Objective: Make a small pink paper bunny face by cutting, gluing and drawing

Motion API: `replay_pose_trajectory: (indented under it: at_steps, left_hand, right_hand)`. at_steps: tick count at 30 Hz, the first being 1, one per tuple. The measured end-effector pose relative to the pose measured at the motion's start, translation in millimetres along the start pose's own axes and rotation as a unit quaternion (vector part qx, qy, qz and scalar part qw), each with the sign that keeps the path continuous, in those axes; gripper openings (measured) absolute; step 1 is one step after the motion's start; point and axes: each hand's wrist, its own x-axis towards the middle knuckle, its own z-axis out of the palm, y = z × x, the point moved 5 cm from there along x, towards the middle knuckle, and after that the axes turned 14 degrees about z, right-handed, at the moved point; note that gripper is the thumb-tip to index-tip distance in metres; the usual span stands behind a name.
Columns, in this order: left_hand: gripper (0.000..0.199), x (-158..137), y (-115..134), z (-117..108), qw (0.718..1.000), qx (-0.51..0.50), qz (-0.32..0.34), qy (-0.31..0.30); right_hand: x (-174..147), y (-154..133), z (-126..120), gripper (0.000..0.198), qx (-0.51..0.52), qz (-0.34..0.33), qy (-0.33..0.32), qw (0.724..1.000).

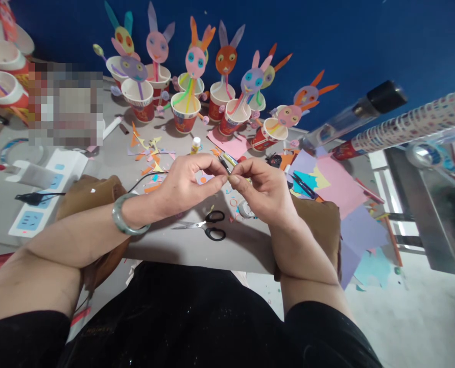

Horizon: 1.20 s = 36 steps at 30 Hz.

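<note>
My left hand (191, 181) and my right hand (261, 186) meet above the table, thumbs and fingertips pinched together. Whatever is between the fingertips is too small or hidden to make out. A dark slim tip (224, 164) shows just behind them, and I cannot tell if it is held. Below the hands lies a pair of scissors (206, 225) with black handles, its blades to the left. A small white round item (245, 208) sits by my right wrist. Beyond my left fingers stands a glue stick (195, 145). Coloured paper scraps (150, 153) are scattered around.
Red paper cups (186, 122) with paper rabbit figures line the blue wall. At the right are paper sheets (345, 179), dark snips (304, 185) and a long stack of cups (411, 120). A power strip (45, 197) is on the left. Brown pads (91, 197) lie under my forearms.
</note>
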Motion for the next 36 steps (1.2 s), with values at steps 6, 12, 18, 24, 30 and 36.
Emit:
replay_pose_trajectory:
  at_steps: [6, 12, 18, 24, 30, 36]
  left_hand:
    - [0.009, -1.8, -4.1, -0.4, 1.0, -0.01, -0.02, 0.009]
    - [0.009, -2.5, -8.6, 0.9, 0.998, -0.034, -0.042, 0.014]
    - [0.01, -2.9, -9.5, 1.7, 0.998, -0.045, -0.046, 0.014]
    - [0.009, -2.1, -9.3, 1.9, 0.998, -0.048, -0.042, 0.013]
    - [0.008, -0.7, -8.6, 1.6, 0.998, -0.054, -0.043, 0.003]
    - [0.007, 1.5, -10.8, 1.2, 0.998, -0.052, -0.039, -0.023]
  right_hand:
    - [0.3, 2.6, -3.3, 0.012, 0.006, 0.003, 0.02, 1.0]
    - [1.9, 3.5, -1.3, 0.006, 0.015, -0.001, 0.038, 0.999]
    - [3.3, 4.1, -0.7, 0.007, 0.021, 0.002, 0.041, 0.999]
    - [4.2, 3.8, 0.5, 0.008, 0.022, 0.001, 0.021, 1.0]
    - [4.6, 5.1, -0.2, 0.013, 0.009, 0.017, 0.015, 1.0]
    - [5.0, 8.4, 2.2, 0.02, 0.032, 0.039, -0.017, 0.999]
